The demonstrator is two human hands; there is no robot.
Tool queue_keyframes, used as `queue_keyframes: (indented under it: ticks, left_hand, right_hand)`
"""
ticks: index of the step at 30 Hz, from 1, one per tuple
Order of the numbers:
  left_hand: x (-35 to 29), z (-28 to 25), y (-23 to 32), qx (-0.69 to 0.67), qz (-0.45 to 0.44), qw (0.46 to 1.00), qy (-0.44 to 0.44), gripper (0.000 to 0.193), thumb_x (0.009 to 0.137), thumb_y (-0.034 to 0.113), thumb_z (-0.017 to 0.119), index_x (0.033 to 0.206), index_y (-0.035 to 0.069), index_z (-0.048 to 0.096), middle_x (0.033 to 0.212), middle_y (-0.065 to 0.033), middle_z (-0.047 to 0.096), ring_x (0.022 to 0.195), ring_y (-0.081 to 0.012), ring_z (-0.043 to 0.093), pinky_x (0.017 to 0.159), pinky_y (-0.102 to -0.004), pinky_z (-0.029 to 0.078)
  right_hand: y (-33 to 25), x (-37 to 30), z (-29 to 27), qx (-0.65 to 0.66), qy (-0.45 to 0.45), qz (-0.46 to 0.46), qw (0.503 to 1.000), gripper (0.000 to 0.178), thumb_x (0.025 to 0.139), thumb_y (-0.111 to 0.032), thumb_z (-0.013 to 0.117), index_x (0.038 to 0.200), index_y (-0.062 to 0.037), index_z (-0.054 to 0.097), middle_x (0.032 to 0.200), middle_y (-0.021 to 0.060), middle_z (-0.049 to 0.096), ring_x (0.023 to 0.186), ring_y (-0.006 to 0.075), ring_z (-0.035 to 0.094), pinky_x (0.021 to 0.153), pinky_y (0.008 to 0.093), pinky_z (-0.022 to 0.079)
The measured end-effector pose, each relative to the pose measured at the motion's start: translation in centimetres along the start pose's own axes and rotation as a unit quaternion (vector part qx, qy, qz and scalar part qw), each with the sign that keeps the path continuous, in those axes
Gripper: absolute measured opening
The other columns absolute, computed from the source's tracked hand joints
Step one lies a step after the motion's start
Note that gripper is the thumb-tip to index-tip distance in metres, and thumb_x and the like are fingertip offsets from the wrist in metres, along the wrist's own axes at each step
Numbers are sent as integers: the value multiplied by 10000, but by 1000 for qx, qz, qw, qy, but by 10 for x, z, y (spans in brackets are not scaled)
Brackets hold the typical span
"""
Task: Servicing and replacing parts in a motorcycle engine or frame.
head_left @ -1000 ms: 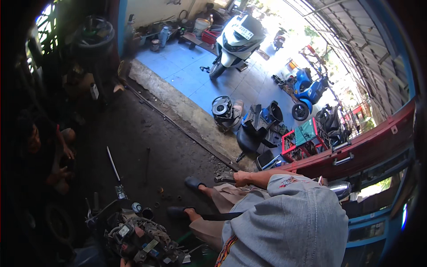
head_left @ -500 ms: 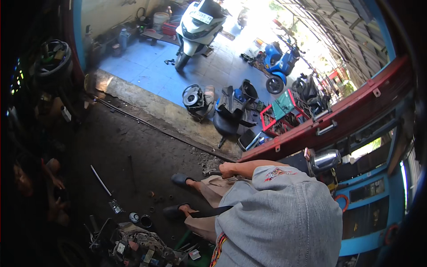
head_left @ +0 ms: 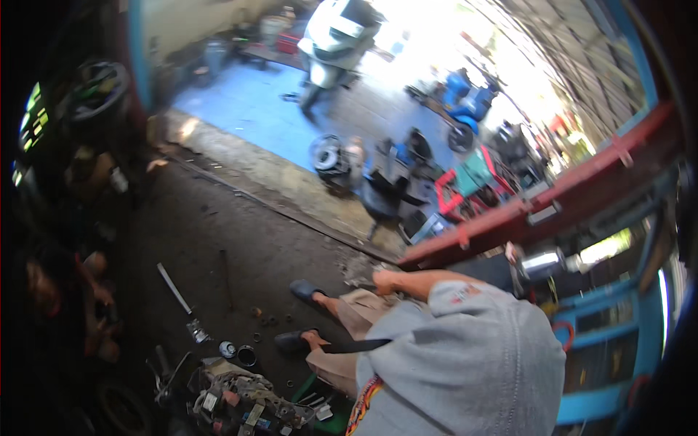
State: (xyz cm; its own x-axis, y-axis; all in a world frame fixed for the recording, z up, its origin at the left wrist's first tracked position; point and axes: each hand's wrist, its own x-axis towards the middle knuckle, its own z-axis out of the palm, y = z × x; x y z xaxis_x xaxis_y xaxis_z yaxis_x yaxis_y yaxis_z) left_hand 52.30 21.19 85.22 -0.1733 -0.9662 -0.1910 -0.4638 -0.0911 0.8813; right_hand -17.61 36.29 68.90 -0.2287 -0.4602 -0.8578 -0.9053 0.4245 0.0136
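Note:
My right hand (head_left: 385, 281) is closed at the end of my outstretched forearm, above my beige trouser leg (head_left: 363, 301). A small greyish piece seems to jut from the fingers, but blur hides its kind. My left hand does not show. My grey shirt (head_left: 480, 363) fills the lower right, and my feet in dark clogs (head_left: 307, 292) stand on the dark floor. Below them lies a partly stripped machine assembly (head_left: 240, 400) with cables and metal parts. Beside it are a small round metal part (head_left: 227, 349), a dark ring (head_left: 247, 355) and a long metal rod (head_left: 173, 287).
In shadow at the left, another person (head_left: 94, 305) sits low. A concrete step (head_left: 269, 196) borders a blue-tiled floor with a white scooter (head_left: 334, 43), a blue scooter (head_left: 469, 102), loose engine parts (head_left: 334, 156) and a red crate (head_left: 454, 192). A red beam (head_left: 538, 211) runs along the right.
The view has shifted, so the scene sits slightly farther right and lower, and is more blurred. My right hand stays closed in about the same pose.

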Motion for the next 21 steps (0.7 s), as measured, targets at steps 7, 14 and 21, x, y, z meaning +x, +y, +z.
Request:
queue_keyframes:
  ticks: [7,14,21]
  left_hand:
    - [-6,-8,23,116,-82,984,104,221,900,178,723,1017,1,664,908,-105,643,793,-215,556,771,-348,486]
    - [-56,-17,-26,110,-130,965,198,251,956,234,660,1124,52,699,871,-129,676,723,-206,580,703,-356,501]
    - [-81,-5,-9,-11,-156,941,300,103,921,103,634,926,1,636,788,-28,608,692,-92,548,655,-260,464]
  right_hand:
    - [-25,-23,-19,-28,9,14,999,417,778,-333,663,957,40,714,990,257,697,947,402,682,829,447,555]
    - [-72,-24,-73,22,-46,50,997,401,769,-337,678,933,26,719,967,262,698,954,368,691,822,437,563]
    - [-85,0,-94,-33,-24,-32,999,398,781,-295,685,949,65,698,873,236,712,770,330,728,663,429,596]
